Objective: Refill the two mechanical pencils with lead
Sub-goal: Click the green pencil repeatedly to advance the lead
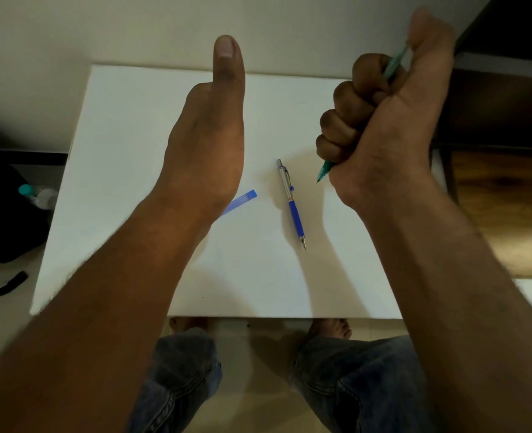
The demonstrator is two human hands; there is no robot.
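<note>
Two pencils — a green pencil (326, 169) clenched in the right hand (383, 120), a blue pencil (291, 203) on the white table (133, 120) beside one blue lead case (243, 200) — while the left hand (208, 145) hovers flat, fingers released.

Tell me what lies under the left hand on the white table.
A blue lead case sticks out from beneath the left hand, lying on the white table. Its other end is covered by the wrist, so anything else beneath stays unseen.

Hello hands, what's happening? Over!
Right hand fisted round green pencil. Left hand open, empty. Blue pencil, lead case on table.
</note>
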